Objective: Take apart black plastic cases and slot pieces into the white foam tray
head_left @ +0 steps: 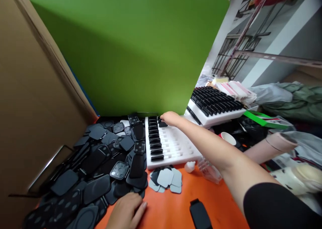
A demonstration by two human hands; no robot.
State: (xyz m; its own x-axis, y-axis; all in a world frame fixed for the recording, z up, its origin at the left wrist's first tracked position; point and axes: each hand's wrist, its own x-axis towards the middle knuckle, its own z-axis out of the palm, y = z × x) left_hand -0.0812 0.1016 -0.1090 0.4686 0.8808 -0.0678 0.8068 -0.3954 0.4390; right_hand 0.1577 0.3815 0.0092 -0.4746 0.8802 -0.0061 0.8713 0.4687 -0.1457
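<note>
Okay, from my end: right hand pinching a black piece at eleven o'clock on the white tray; left hand, tray's seven o'clock, loosely half-curled, I see nothing held.

- Upper centre: upright green panel, a soft diagonal shadow across it.
- Left edge: tall brown cardboard.
- Upper right: grey-and-white wall, crossed by metal bars.
- Bottom centre: orange tabletop.

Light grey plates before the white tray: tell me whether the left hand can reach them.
Probably yes: the left hand is close, and only orange tabletop appears between it and the light grey plates.
</note>
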